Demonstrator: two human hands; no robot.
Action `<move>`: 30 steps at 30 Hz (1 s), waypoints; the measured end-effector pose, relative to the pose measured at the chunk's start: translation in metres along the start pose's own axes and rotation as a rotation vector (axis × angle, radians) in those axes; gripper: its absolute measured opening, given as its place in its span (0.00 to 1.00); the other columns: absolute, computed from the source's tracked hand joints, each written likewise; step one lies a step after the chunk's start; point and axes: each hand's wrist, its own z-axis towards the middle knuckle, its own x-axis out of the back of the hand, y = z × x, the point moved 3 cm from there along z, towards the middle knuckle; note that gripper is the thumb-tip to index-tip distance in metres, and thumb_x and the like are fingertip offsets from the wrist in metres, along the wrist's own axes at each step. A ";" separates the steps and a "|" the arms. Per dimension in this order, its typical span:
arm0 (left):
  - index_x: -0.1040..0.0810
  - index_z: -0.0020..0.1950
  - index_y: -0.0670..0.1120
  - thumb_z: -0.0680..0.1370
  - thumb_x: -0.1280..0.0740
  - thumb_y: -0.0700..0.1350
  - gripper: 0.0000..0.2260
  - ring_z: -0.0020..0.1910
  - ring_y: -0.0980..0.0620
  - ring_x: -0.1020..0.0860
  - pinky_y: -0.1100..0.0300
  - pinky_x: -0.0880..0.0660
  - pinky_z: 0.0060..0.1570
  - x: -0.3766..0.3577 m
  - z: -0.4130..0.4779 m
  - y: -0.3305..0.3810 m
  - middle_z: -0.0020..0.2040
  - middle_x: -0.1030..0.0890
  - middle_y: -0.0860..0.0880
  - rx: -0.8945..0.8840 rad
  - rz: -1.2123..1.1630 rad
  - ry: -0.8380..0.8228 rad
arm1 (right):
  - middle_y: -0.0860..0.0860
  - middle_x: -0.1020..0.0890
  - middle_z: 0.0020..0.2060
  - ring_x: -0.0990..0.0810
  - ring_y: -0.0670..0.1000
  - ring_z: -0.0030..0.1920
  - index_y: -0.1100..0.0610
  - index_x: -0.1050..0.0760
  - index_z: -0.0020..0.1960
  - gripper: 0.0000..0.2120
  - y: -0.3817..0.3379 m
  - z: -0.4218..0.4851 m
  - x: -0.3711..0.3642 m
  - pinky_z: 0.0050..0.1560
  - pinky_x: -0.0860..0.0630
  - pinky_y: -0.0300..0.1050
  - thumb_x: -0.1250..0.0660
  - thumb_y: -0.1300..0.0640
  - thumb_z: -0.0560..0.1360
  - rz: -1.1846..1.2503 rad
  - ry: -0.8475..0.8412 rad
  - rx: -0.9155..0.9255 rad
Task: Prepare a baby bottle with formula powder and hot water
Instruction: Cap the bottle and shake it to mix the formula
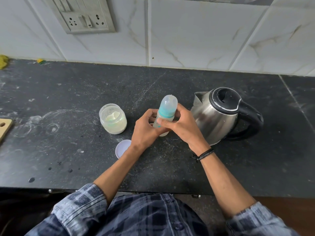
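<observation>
A clear baby bottle (167,108) with a teal collar and a translucent cap stands on the black counter (68,103), held between both hands. My left hand (146,128) wraps its lower body from the left. My right hand (180,125) grips it from the right, thumb across the front. An open clear jar of pale formula powder (112,119) stands just left of the hands. Its white round lid (121,148) lies flat near my left wrist. A steel electric kettle (221,114) with a black lid and handle stands right of the bottle.
A wooden board corner (4,129) shows at the left edge. A wall socket plate (85,16) sits on the tiled wall behind. Yellow-green scraps (3,61) lie at the back left. The counter's front edge runs just before my body.
</observation>
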 end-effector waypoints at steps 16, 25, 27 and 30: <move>0.33 0.75 0.58 0.66 0.18 0.54 0.41 0.72 0.59 0.29 0.55 0.31 0.71 0.003 0.004 -0.031 0.70 0.24 0.57 0.121 -0.045 -0.305 | 0.44 0.15 0.50 0.15 0.44 0.51 0.54 0.22 0.61 0.23 -0.021 -0.005 0.016 0.52 0.17 0.45 0.19 0.54 0.70 0.036 0.236 0.176; 0.36 0.80 0.50 0.71 0.21 0.57 0.42 0.81 0.45 0.50 0.53 0.48 0.78 -0.019 -0.001 -0.062 0.80 0.38 0.50 0.034 0.723 -0.531 | 0.47 0.13 0.46 0.14 0.51 0.52 0.51 0.22 0.56 0.16 -0.042 -0.005 -0.002 0.51 0.16 0.64 0.23 0.50 0.72 0.487 0.201 0.107; 0.42 0.82 0.50 0.73 0.24 0.59 0.44 0.82 0.44 0.56 0.49 0.52 0.80 -0.024 -0.004 -0.069 0.83 0.46 0.51 0.052 0.813 -0.593 | 0.43 0.15 0.45 0.15 0.45 0.51 0.53 0.23 0.57 0.10 -0.055 -0.002 0.006 0.47 0.14 0.57 0.27 0.55 0.78 0.656 0.270 0.132; 0.49 0.84 0.50 0.75 0.26 0.59 0.46 0.82 0.45 0.62 0.47 0.55 0.80 -0.028 -0.009 -0.075 0.83 0.53 0.52 0.053 0.849 -0.625 | 0.47 0.15 0.49 0.15 0.49 0.55 0.54 0.23 0.59 0.10 -0.058 0.004 0.001 0.48 0.14 0.58 0.29 0.58 0.79 0.614 0.116 0.081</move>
